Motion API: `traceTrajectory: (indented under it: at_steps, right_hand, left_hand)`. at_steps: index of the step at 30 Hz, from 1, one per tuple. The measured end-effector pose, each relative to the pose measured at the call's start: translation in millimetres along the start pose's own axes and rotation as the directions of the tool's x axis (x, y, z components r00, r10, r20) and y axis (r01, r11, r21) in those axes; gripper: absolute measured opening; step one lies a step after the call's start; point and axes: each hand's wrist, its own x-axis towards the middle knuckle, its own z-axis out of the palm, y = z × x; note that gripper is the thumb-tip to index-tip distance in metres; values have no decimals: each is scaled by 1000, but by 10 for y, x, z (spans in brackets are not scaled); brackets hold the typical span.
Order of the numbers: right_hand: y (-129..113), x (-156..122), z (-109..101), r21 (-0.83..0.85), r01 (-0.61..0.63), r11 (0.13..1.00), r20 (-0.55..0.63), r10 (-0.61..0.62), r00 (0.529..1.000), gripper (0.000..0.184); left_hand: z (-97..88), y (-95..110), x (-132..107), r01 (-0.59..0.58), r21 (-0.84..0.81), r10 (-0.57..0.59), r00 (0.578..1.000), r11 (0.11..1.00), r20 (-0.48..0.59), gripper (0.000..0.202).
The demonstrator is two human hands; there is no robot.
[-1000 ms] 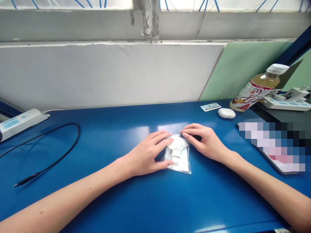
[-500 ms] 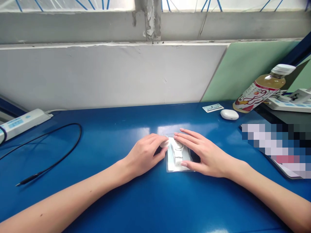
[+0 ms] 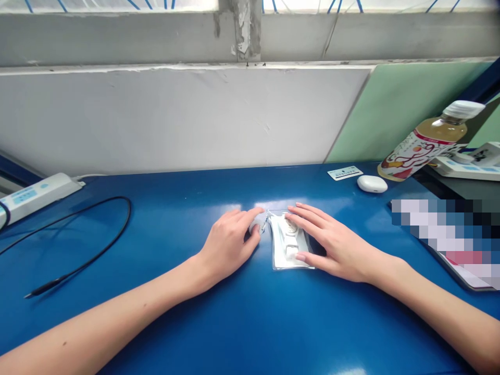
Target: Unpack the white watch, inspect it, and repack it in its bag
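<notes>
My left hand (image 3: 230, 245) pinches a small pale, rounded piece (image 3: 255, 225) between thumb and fingers. A thin beaded chain hangs at its right side, by the sleeve's upper left corner. To its right, a clear plastic card sleeve (image 3: 279, 255) with a pale card inside lies flat on the blue table. On top of the sleeve rests a white strap-like piece with a round part (image 3: 291, 242). Over the sleeve's right side, my right hand (image 3: 326, 239) has its fingers stretched apart; fingertips touch the white piece, covering part of it.
On the blue table (image 3: 219, 328), a black cable (image 3: 127, 224) curls at left near a white power strip (image 3: 35, 195). At right are a card (image 3: 345, 173), a white earbud case (image 3: 372, 184), a tilted drink bottle (image 3: 429, 140) and a blurred-out flat device (image 3: 449, 250).
My left hand has shifted slightly left with the pale piece, drawing it away from the sleeve, and the chain now shows. My right hand stays over the sleeve. The view has moved slightly.
</notes>
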Motion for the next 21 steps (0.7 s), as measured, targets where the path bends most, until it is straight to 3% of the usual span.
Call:
traceTrajectory:
  at_steps: [6, 15, 21]
  right_hand:
    - [5, -7, -1, 26, -10, 1000, 1, 10, 1000, 67]
    - [6, -1, 53, 98, -71, 993, -25, 74, 997, 67]
    - [120, -28, -61, 51, -63, 997, 25, 62, 998, 83]
  left_hand:
    - [-35, 33, 14, 51, 28, -53, 995, 998, 84, 15]
    - [-45, 41, 24, 85, 34, -88, 990, 996, 108, 9]
    - [-49, 37, 27, 85, 43, -90, 987, 995, 132, 11]
